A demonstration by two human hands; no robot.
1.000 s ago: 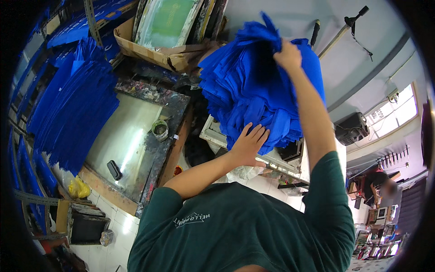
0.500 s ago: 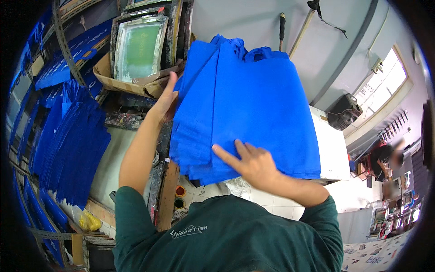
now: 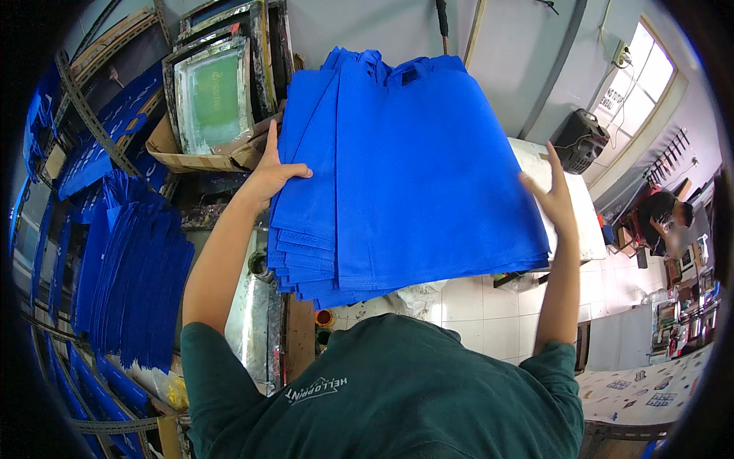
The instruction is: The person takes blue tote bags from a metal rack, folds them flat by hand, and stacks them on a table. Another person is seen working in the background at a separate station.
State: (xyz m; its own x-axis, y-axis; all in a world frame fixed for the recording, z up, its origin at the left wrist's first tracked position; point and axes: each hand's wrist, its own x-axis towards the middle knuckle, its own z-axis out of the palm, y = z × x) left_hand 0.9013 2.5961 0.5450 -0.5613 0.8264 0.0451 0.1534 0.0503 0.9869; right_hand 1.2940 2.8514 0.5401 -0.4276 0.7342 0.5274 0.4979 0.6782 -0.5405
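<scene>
A thick stack of flat blue fabric bags (image 3: 428,183) lies in front of me, its loose, crumpled tops at the far end. Along the left side and near left corner the layers fan out unevenly. My left hand (image 3: 269,174) is at the stack's left edge, with its thumb reaching over the top layer and the other fingers apart. At the right edge, my right hand (image 3: 556,200) is spread with fingers pointing away from me, beside the bags. Whether its palm touches them I cannot tell.
The white table (image 3: 581,222) shows right of the stack, with a black speaker-like box (image 3: 579,141) beyond it. Framed printing screens (image 3: 214,99) stand in a cardboard box (image 3: 187,161) at far left. More blue bags (image 3: 138,268) hang by metal racks. Another person (image 3: 662,218) sits far right.
My right hand has left the top of the stack and moved to its right edge, fingers spread. My left thumb has come over the left edge. The front layers lie differently.
</scene>
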